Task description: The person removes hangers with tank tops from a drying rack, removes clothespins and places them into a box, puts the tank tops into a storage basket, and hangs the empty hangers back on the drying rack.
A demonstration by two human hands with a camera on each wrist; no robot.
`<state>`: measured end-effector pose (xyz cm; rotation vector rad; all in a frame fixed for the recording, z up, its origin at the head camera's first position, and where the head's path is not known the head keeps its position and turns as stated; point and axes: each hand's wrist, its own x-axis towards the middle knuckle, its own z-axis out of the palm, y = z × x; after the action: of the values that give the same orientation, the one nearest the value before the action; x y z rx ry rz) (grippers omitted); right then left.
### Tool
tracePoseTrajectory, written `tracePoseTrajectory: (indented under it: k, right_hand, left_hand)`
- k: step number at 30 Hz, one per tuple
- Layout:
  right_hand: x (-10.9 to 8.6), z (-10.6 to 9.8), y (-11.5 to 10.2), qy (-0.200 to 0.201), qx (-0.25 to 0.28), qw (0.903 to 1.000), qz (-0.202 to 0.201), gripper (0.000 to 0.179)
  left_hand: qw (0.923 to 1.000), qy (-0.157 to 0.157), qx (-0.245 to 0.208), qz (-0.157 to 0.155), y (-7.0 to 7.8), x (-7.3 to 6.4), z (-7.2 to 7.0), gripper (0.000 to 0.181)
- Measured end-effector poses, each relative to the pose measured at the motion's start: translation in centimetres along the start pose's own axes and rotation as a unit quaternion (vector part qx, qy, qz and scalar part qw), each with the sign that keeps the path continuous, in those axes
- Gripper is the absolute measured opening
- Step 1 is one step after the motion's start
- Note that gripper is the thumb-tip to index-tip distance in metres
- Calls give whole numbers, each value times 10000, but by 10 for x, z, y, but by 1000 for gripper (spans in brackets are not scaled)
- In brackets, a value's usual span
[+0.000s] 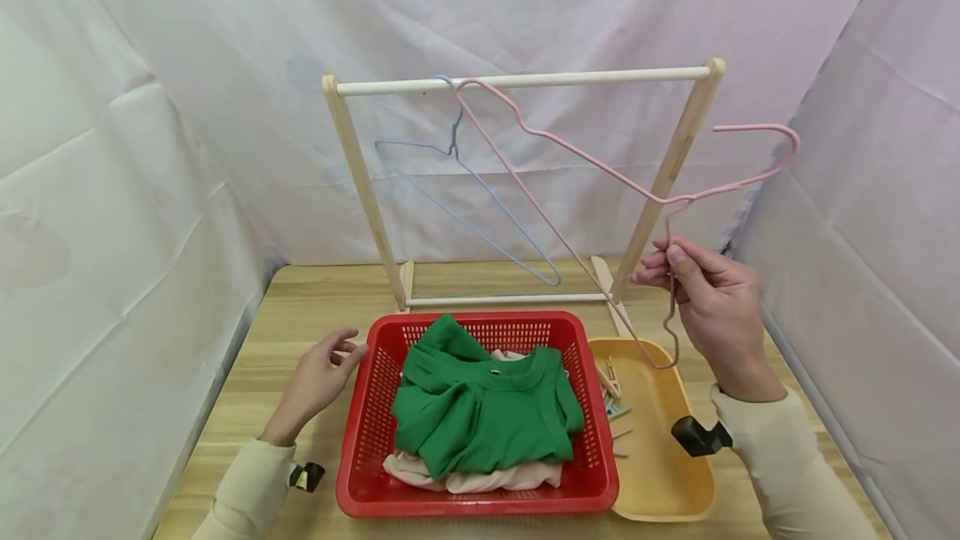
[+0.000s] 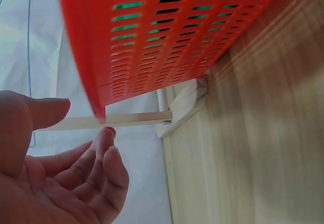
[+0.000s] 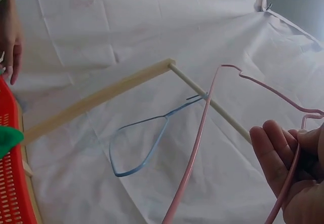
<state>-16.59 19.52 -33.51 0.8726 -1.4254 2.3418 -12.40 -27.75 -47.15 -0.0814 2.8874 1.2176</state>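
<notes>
My right hand [image 1: 716, 302] pinches a pink clothes hanger [image 1: 588, 158] by one shoulder, between thumb and fingers. The hanger is tilted in the air, its hook pointing right and its far end near the rack's top bar. In the right wrist view the pink hanger [image 3: 194, 155] passes through the hand [image 3: 298, 168]. My left hand [image 1: 318, 377] is beside the left rim of a red basket [image 1: 480, 508], fingers loosely bent and holding nothing. A green shirt [image 1: 487, 407] lies in the basket on pale cloth [image 1: 510, 477]. A blue hanger [image 1: 498, 200] hangs from the rack.
A wooden rack [image 1: 357, 182] with a white top bar [image 1: 540, 80] stands behind the basket. Right of the basket is a yellow tray [image 1: 660, 465] with several clothespins [image 1: 611, 382]. White cloth [image 1: 225, 65] encloses the wooden table [image 1: 247, 390].
</notes>
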Motion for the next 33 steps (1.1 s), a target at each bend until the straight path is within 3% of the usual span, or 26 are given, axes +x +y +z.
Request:
tracePoseTrajectory:
  k: [11, 20, 33]
  right_hand:
    - [1, -12, -4, 390, -731, 9961, 297, 26]
    - [3, -16, -3, 405, -1114, 9919, 455, 27]
    - [15, -14, 0, 685, -942, 9883, 987, 30]
  left_hand:
    - [9974, -295, -568, -333, -2, -1, 14, 49]
    - [9953, -324, -870, -282, -8, -2, 24, 45]
    - [9887, -337, -1440, -247, -16, -6, 34, 44]
